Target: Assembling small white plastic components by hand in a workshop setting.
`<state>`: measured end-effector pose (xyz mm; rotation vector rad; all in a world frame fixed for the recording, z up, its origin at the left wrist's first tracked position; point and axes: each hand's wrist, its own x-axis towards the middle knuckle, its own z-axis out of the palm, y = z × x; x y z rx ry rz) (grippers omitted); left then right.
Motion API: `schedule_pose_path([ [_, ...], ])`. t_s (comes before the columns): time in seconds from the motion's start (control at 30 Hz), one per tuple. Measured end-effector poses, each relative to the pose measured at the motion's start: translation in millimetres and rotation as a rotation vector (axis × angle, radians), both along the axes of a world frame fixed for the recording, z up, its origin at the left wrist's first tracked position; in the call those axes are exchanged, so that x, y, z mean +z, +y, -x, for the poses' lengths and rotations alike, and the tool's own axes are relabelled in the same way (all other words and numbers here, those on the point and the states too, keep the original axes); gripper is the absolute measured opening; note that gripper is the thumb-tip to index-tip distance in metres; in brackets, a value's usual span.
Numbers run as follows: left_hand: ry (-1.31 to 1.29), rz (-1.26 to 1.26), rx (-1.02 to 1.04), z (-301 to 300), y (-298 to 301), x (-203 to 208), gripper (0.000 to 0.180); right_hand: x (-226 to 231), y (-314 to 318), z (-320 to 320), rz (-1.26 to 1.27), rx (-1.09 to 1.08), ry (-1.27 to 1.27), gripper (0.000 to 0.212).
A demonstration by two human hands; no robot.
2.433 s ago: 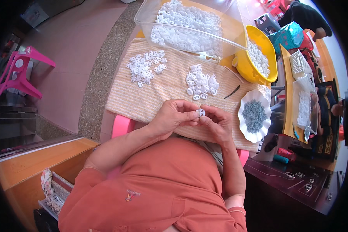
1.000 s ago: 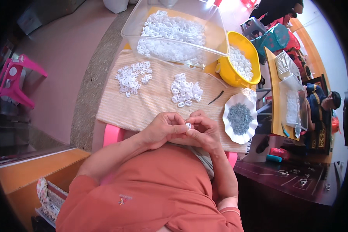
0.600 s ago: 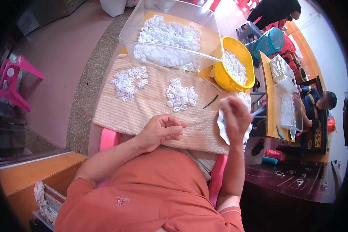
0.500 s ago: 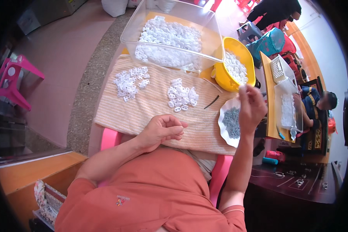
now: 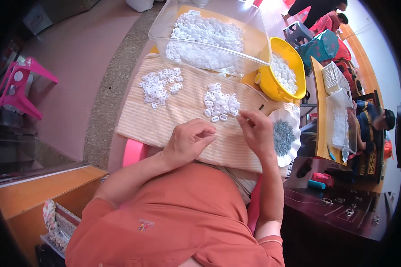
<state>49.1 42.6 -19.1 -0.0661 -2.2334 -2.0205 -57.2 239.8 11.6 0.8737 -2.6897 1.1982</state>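
Observation:
My left hand [image 5: 189,139] is closed above the near part of a striped cloth [image 5: 178,111], thumb and forefinger tips together; anything between them is too small to make out. To its right, my right hand [image 5: 257,133] has its fingers bent, with a gap between forefinger and thumb, and I see nothing in it. Its fingertips are close to a pile of small white plastic pieces [image 5: 219,103] with holes. A second pile of white pieces [image 5: 158,89] lies farther left. Beside my right hand stands a white scalloped dish [image 5: 294,149] holding small grey pieces [image 5: 283,137].
A clear plastic bin [image 5: 158,33] of white pieces stands at the back, next to a yellow basin [image 5: 265,75] with more. A short dark strip [image 5: 261,107] lies near the dish. At right, a person [image 5: 370,120] sits by another table [image 5: 321,129]. A pink stool [image 5: 20,93] stands left.
My right hand has come down and left from beside the yellow basin to the near pile; the whitish thing at its fingertips no longer shows. The whole view has shifted slightly.

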Motion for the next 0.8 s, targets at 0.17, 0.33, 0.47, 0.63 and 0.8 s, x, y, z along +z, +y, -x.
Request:
schedule_pose_path([
  [0.17, 0.065, 0.048, 0.039, 4, -3, -4, 0.011, -8, -16, -8, -0.101, 0.080, 0.047, 0.014],
  [0.33, 0.058, 0.054, 0.054, 2, -4, -4, 0.010, -9, -23, -13, -0.210, 0.060, 0.127, 0.012],
  [0.47, 0.305, 0.420, 0.175, 4, -17, 7, 0.011, -11, -20, -20, -0.112, 0.032, 0.087, 0.010],
  [0.63, 0.335, 1.004, 0.461, 9, -63, 21, 0.011, -13, -2, -27, -0.101, 0.005, 0.116, 0.008],
  [0.8, 0.151, 1.127, 0.489, 9, -88, 11, 0.016, -8, 23, -38, 0.020, 0.007, 0.131, 0.009],
])
